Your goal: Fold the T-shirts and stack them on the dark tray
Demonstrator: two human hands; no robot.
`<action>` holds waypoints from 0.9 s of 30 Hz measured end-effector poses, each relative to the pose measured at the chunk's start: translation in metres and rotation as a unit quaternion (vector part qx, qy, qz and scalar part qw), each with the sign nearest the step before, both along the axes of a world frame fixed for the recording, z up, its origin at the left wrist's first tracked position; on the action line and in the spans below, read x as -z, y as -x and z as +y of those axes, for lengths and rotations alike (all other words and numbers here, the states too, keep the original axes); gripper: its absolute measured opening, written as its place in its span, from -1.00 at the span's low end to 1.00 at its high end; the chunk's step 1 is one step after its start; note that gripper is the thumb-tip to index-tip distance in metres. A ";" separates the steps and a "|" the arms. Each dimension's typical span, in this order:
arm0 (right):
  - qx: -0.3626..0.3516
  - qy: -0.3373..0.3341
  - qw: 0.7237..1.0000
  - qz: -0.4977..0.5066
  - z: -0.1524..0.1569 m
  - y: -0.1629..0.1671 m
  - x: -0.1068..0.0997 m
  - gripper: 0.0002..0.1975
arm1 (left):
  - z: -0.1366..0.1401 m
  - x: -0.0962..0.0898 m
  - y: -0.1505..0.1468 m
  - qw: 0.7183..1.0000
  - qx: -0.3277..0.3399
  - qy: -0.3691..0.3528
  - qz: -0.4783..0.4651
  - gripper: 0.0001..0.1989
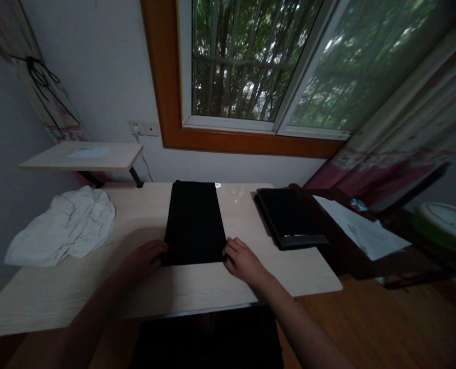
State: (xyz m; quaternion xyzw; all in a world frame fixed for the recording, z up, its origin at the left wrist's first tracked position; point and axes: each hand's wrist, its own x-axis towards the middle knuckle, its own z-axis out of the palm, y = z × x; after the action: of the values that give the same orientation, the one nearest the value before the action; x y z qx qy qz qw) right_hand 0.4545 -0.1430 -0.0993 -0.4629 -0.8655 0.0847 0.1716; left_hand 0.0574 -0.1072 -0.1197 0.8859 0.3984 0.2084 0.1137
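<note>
Both left hand [150, 254] and right hand [244, 260] pinch a black, rectangular folded cloth [194, 225] near its corners, sensibly; likely light, limp.

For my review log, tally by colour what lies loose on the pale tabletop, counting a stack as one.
Black: 2 (flat cloth between left hand and right hand; stack at right)
White: 1 (crumpled cloth at left)
Total: 3

1. We see plain black cloth [195, 225], our clock's centre.
2. Nine o'clock: white cloth [68, 223] (greyish in its folds, we find).
3. Twelve o'clock: orange-brown window frame [212, 142].
4. Our tabletop [243, 215] shows pale wood grain.
</note>
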 end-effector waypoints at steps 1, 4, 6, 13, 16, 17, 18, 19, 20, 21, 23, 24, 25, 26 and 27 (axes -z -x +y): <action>-0.006 0.003 1.000 0.002 0.000 0.000 -0.001 -0.74 | -0.002 0.000 -0.001 1.000 0.004 0.000 0.003 -0.61; -0.026 0.013 1.000 0.010 -0.001 -0.002 -0.004 -0.74 | -0.007 -0.002 -0.003 1.000 0.020 0.001 0.006 -0.61; -0.040 0.020 0.999 0.014 -0.002 -0.003 -0.006 -0.74 | -0.010 -0.004 -0.005 1.000 0.023 0.001 0.011 -0.64; -0.084 0.036 0.995 0.031 0.001 -0.009 -0.014 -0.87 | -0.020 -0.024 -0.008 0.999 0.030 -0.015 0.041 -0.94; -0.110 0.056 0.991 0.060 0.007 -0.010 -0.016 -0.89 | -0.022 -0.035 -0.010 0.998 0.047 0.010 0.040 -0.87; -0.110 0.061 0.990 0.070 0.010 -0.009 -0.016 -0.86 | -0.022 -0.037 -0.011 0.998 0.052 0.015 0.035 -0.84; -0.100 0.060 0.990 0.078 0.013 -0.007 -0.017 -0.84 | -0.021 -0.038 -0.012 0.998 0.055 0.016 0.030 -0.81; -0.080 0.052 0.992 0.083 0.017 -0.004 -0.017 -0.81 | -0.019 -0.039 -0.015 0.998 0.055 0.014 0.027 -0.78; -0.053 0.039 0.994 0.086 0.021 0.001 -0.017 -0.79 | -0.016 -0.038 -0.018 0.998 0.049 0.008 0.026 -0.76; -0.023 0.021 0.995 0.090 0.026 0.007 -0.018 -0.78 | -0.012 -0.037 -0.022 0.999 0.039 0.000 0.025 -0.75; 0.032 -0.013 0.995 0.098 0.037 0.024 -0.016 -0.77 | -0.001 -0.033 -0.035 1.000 0.003 -0.020 0.020 -0.75; 0.053 -0.026 0.993 0.099 0.044 0.033 -0.014 -0.73 | 0.005 -0.030 -0.044 0.999 -0.020 -0.032 0.014 -0.73; 0.070 -0.034 0.993 0.093 0.051 0.044 -0.011 -0.66 | 0.012 -0.026 -0.055 0.998 -0.044 -0.041 0.009 -0.69; 0.081 -0.039 0.993 0.078 0.057 0.055 -0.007 -0.60 | 0.018 -0.021 -0.066 0.997 -0.065 -0.052 0.006 -0.63; 0.085 -0.040 0.994 0.058 0.063 0.065 -0.002 -0.56 | 0.024 -0.016 -0.077 0.995 -0.078 -0.060 0.009 -0.58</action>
State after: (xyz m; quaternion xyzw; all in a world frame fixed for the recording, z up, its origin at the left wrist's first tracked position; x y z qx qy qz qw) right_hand 0.3891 -0.0797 -0.0969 -0.5217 -0.8145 0.0619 0.2463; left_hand 0.1345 -0.0830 -0.1034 0.8595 0.4538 0.2320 0.0398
